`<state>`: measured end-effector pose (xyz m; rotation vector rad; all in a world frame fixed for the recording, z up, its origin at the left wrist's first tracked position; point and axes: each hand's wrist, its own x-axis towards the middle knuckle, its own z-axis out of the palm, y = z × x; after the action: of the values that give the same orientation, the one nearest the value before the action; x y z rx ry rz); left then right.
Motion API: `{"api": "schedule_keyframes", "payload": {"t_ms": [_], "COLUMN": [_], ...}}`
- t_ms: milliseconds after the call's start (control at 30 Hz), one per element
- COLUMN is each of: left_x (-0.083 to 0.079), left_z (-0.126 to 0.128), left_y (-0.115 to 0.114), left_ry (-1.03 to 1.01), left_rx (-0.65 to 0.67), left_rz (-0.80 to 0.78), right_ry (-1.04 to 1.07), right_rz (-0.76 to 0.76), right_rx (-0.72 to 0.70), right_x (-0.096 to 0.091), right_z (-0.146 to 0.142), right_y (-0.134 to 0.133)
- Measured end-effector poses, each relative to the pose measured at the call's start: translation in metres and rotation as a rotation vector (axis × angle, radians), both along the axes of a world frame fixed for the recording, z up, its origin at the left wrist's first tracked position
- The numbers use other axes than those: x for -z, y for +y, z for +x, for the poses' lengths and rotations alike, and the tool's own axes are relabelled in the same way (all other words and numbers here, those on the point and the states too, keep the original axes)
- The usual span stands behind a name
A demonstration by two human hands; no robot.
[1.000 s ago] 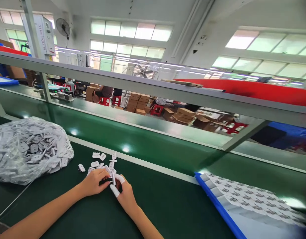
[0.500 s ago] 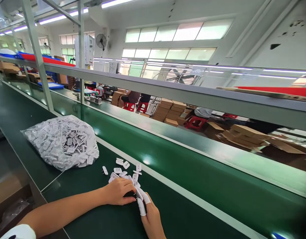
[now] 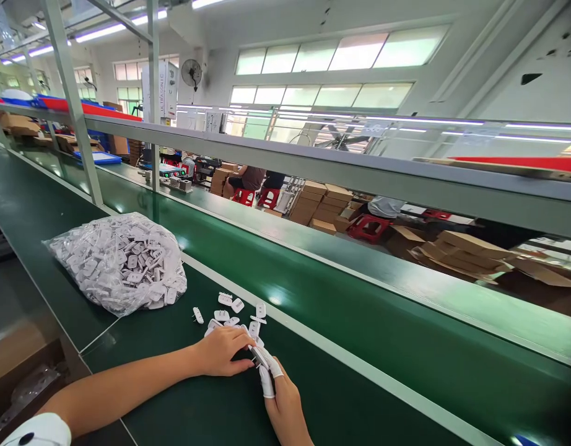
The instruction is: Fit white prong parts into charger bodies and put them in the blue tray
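"What's at the far left?"

"A clear plastic bag (image 3: 121,263) crammed with white plastic two-pin plugs is sitting on a dark green conveyor belt (image 3: 174,409)."

"And next to it?"

"A loose scatter of the same plugs (image 3: 225,313) is lying just right of the bag and just above the left hand (image 3: 220,352). That hand's fingers are pressed together and curling down beside a single white plug (image 3: 260,354)."

"Is it gripping that plug?"

"I can't tell. The right hand (image 3: 285,402) is pinching it, though, between fingers (image 3: 267,383) wearing white finger cots."

"And further right?"

"Beyond the belt, two seated co-workers (image 3: 251,179) are sitting on red plastic stools (image 3: 243,197), and brown cardboard cartons (image 3: 316,204) are standing stacked."
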<state>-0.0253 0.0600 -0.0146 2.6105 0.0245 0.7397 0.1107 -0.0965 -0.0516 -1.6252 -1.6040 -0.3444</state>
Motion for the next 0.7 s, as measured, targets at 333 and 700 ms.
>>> {"api": "schedule_keyframes", "payload": {"t_ms": [333, 700], "left_x": [-0.002, -0.003], "left_z": [-0.001, -0.002], "left_y": [0.001, 0.001], "left_ry": [0.038, 0.055], "left_rx": [0.023, 0.022], "left_rz": [-0.014, -0.026], "right_ry": [0.102, 0.141], "right_rz": [-0.042, -0.082], "right_rx": [-0.046, -0.036], "right_x": [-0.007, -0.015], "right_z": [-0.004, -0.007], "right_y": [0.0, 0.0]}}
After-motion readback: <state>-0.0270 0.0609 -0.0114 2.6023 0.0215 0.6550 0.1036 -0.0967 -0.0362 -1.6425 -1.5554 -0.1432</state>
